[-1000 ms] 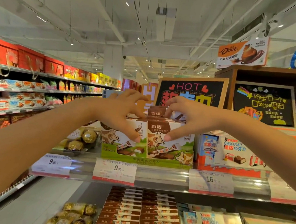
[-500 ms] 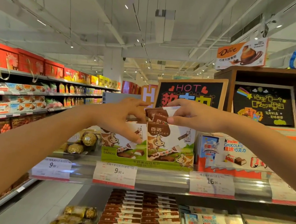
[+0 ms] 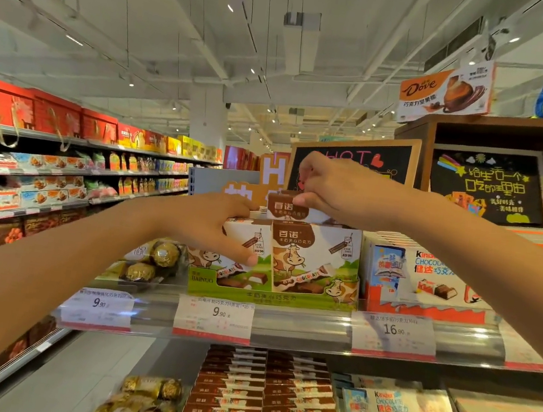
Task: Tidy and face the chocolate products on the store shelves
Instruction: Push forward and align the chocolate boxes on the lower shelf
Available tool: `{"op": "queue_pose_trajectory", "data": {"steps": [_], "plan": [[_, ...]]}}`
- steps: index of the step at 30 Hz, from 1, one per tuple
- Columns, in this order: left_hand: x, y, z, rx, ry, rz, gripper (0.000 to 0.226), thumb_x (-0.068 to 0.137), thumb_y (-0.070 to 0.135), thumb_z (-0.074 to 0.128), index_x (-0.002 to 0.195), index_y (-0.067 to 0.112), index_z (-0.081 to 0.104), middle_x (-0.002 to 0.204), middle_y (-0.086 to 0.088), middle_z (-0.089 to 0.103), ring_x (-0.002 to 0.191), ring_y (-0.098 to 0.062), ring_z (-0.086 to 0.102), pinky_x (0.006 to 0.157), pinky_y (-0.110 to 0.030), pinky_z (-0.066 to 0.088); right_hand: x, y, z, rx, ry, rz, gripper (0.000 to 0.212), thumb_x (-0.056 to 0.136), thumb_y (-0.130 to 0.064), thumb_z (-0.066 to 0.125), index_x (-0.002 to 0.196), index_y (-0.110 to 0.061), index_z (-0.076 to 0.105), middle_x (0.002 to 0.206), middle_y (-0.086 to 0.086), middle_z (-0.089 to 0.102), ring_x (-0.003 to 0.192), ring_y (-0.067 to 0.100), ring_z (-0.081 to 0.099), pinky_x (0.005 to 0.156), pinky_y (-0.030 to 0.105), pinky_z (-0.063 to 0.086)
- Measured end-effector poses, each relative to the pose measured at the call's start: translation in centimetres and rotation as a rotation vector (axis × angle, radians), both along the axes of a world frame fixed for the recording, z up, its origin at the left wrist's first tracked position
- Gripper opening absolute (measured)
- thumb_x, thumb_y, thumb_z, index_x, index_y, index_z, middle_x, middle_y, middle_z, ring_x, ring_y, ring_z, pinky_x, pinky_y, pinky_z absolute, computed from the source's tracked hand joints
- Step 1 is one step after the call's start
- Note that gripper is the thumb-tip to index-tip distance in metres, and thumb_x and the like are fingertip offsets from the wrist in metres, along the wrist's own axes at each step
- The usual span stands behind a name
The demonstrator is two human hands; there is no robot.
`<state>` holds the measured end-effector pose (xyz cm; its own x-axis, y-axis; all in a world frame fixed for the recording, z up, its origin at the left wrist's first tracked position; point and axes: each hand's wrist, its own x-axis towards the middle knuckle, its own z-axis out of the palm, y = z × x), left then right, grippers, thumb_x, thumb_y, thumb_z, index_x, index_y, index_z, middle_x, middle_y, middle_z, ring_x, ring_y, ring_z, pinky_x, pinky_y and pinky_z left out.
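Head view puts you at the upper shelf [image 3: 299, 327], where the green display tray [image 3: 272, 296] holds two upright rows of cow-print milk chocolate boxes [image 3: 313, 259] beside the Kinder packs [image 3: 426, 278]. Your left hand [image 3: 212, 224] lies spread over the left row, thumb pressed on its front box, bracing rather than gripping. Your right hand [image 3: 330, 191] pinches one small brown-topped box [image 3: 288, 208] by its upper edge, lifted just above the right row. That pinch is the main risk: it is shallow (fingertips only), so the box could twist or slip and fall behind the row. Push it down crooked and it may wedge against the boxes below, tipping the front one forward over the low tray lip. Lean hard with the left hand and the light tray could slide toward the gold foil chocolates [image 3: 162, 253].
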<state>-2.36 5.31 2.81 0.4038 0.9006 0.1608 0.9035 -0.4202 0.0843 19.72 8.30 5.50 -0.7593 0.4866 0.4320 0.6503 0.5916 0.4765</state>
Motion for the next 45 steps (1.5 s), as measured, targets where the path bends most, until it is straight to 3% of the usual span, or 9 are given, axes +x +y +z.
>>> {"op": "queue_pose_trajectory", "data": {"steps": [7,15,20,23,26,28,34,40,45], "plan": [[-0.2,0.3,0.1,-0.008,0.047,0.004,0.079,0.072,0.065,0.062,0.139,0.027,0.041,0.149,0.017,0.024,0.127,-0.008,0.038,0.098,-0.021,0.036,0.0,-0.2,1.0,0.072,-0.094,-0.091,0.039,0.098,-0.043,0.03,0.1,-0.012,0.054,0.086,-0.005,0.054,0.079,0.016,0.05,0.068,0.029,0.035],[-0.9,0.5,0.0,0.003,0.002,-0.039,0.076,0.057,0.073,0.062,0.12,0.031,0.054,0.12,0.012,0.056,0.097,-0.004,0.06,0.08,-0.028,0.055,0.0,0.0,-0.6,-0.455,0.036,0.148,0.035,0.099,-0.025,0.04,0.13,-0.016,0.053,0.11,-0.004,0.054,0.102,0.011,0.047,0.088,0.021,0.037],[-0.4,-0.3,-0.1,0.183,0.163,-0.069,0.082,0.056,0.081,0.045,0.121,0.031,0.052,0.134,0.022,0.037,0.121,-0.001,0.039,0.104,-0.038,0.038,0.9,-0.4,-2.4,-0.185,-0.131,-0.083,0.063,0.088,-0.059,0.016,0.148,-0.036,0.013,0.156,-0.011,0.01,0.142,0.018,0.007,0.114,0.042,0.006],[0.8,-0.6,0.1,0.331,0.304,-0.081,0.094,0.055,0.085,0.036,0.128,0.027,0.05,0.147,0.009,0.029,0.132,-0.012,0.025,0.109,-0.04,0.026,1.4,-0.8,-2.9,-0.315,0.024,0.049,0.058,0.093,-0.052,0.02,0.147,-0.034,0.012,0.157,-0.013,0.005,0.141,0.003,0.0,0.113,0.028,-0.003],[1.3,-0.6,0.7,0.272,0.29,-0.031,0.083,0.059,0.078,0.047,0.121,0.024,0.052,0.148,0.005,0.026,0.134,-0.013,0.019,0.11,-0.041,0.024,2.6,-0.1,-1.8,-0.54,0.433,0.214,0.049,0.098,-0.042,0.024,0.146,-0.03,0.023,0.154,-0.012,0.019,0.137,-0.002,0.013,0.11,0.015,0.006],[1.3,-0.6,1.0,0.245,0.287,-0.016,0.077,0.06,0.075,0.047,0.118,0.024,0.054,0.146,0.006,0.027,0.133,-0.012,0.019,0.11,-0.04,0.024,3.7,-0.1,-1.5,-0.49,0.405,0.173,0.046,0.099,-0.038,0.025,0.144,-0.029,0.029,0.151,-0.013,0.027,0.137,-0.001,0.02,0.104,0.007,0.012],[1.3,-0.5,0.9,0.189,0.092,-0.077,0.064,0.068,0.063,0.069,0.119,0.03,0.047,0.136,0.012,0.037,0.126,-0.01,0.033,0.107,-0.033,0.031,4.8,-0.1,-3.5,-0.357,0.517,0.204,0.033,0.096,-0.028,0.046,0.128,-0.027,0.054,0.092,-0.012,0.066,0.076,0.006,0.062,0.069,0.028,0.051],[1.2,-0.3,0.0,0.069,-0.097,-0.099,0.048,0.073,0.043,0.073,0.111,0.034,0.045,0.111,0.026,0.044,0.099,0.006,0.048,0.074,-0.005,0.037,4.3,0.2,-3.4,-0.541,0.804,0.31,0.018,0.094,-0.011,0.051,0.11,-0.015,0.059,0.102,-0.002,0.062,0.092,0.009,0.063,0.073,0.024,0.057],[1.2,-0.4,0.3,0.028,-0.379,-0.131,0.039,0.083,0.054,0.057,0.103,0.02,0.056,0.104,0.005,0.061,0.08,0.002,0.059,0.062,-0.01,0.045,4.3,0.1,-3.3,-0.567,0.869,0.326,0.013,0.095,-0.009,0.047,0.101,-0.019,0.053,0.109,0.006,0.059,0.105,0.021,0.06,0.084,0.04,0.055]]}}
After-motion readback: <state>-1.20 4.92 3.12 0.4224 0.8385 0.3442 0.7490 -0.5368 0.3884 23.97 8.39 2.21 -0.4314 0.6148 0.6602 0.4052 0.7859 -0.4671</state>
